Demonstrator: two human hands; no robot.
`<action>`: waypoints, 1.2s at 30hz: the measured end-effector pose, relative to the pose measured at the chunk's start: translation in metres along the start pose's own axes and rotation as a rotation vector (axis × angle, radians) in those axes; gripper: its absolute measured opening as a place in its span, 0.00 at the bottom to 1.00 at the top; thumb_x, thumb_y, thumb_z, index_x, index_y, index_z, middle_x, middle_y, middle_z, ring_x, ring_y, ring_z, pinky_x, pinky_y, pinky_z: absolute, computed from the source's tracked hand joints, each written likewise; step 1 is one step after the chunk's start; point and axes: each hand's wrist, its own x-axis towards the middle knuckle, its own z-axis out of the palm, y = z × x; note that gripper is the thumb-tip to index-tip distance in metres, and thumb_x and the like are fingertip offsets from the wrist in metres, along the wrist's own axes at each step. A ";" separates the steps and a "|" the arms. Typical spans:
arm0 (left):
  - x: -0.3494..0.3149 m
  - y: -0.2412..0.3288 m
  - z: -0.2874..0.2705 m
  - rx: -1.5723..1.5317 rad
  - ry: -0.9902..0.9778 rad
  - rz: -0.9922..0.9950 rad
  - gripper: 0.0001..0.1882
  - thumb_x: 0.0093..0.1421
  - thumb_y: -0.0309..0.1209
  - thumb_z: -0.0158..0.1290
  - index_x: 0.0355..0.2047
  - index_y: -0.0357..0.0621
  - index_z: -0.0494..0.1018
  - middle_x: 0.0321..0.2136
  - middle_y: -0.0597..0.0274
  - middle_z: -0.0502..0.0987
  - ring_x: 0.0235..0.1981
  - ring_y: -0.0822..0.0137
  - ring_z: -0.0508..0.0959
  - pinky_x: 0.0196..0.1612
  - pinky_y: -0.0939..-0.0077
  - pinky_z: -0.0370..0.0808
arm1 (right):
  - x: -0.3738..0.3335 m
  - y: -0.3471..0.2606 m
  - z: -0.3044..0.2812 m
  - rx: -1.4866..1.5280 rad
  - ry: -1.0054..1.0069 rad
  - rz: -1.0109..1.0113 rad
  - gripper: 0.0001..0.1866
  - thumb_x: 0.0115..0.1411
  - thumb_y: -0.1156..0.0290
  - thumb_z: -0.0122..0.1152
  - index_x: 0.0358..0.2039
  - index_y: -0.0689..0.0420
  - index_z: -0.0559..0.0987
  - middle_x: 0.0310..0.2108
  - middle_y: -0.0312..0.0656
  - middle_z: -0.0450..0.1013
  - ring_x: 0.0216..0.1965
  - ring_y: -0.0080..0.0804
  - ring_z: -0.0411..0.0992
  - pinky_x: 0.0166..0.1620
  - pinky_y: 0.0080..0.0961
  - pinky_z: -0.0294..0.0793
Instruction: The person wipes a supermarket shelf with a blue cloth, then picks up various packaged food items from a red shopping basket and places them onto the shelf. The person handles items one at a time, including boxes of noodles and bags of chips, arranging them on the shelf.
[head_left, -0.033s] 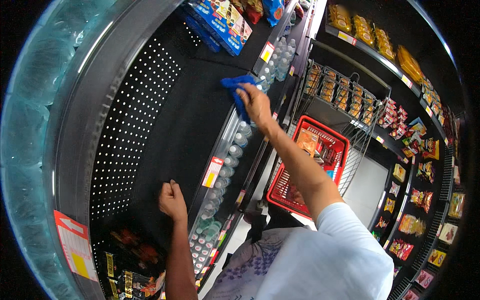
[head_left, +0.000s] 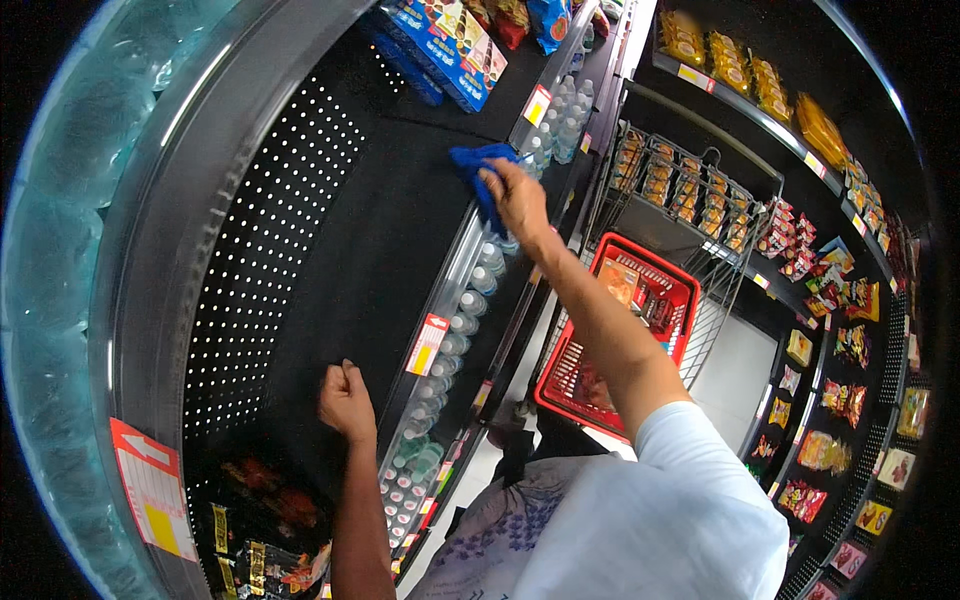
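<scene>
Blue cloth lies at twelve o'clock along the front edge of the black shelf, pinched by the right hand. Toward eight o'clock, the left hand is curled into a fist over that shelf; I cannot tell whether they touch. Capped plastic bottles line the level below; a red shopping basket sits between three and four o'clock.

The right hand and the blue cloth have shifted slightly toward one o'clock along the shelf's front edge. The cloth's lower end has moved likewise, toward one o'clock.
</scene>
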 end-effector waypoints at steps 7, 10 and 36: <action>-0.001 0.002 -0.004 -0.002 -0.013 -0.028 0.22 0.64 0.38 0.56 0.17 0.41 0.64 0.14 0.56 0.67 0.15 0.60 0.69 0.22 0.61 0.61 | 0.037 0.003 -0.012 -0.192 -0.144 -0.040 0.13 0.67 0.59 0.56 0.41 0.56 0.79 0.30 0.56 0.77 0.34 0.57 0.77 0.36 0.45 0.74; -0.001 0.001 -0.002 -0.006 -0.019 -0.036 0.21 0.63 0.41 0.55 0.18 0.41 0.67 0.16 0.54 0.71 0.19 0.54 0.73 0.23 0.59 0.64 | 0.009 -0.011 -0.008 -0.210 -0.200 -0.119 0.11 0.66 0.58 0.56 0.36 0.52 0.77 0.28 0.54 0.77 0.32 0.60 0.76 0.33 0.51 0.74; -0.226 -0.030 -0.140 -0.593 -0.125 -0.247 0.19 0.64 0.31 0.57 0.20 0.38 0.63 0.13 0.61 0.60 0.17 0.75 0.59 0.22 0.72 0.60 | -0.339 -0.257 0.052 0.079 -0.823 -0.443 0.15 0.67 0.65 0.56 0.46 0.63 0.77 0.24 0.58 0.76 0.24 0.56 0.77 0.25 0.43 0.76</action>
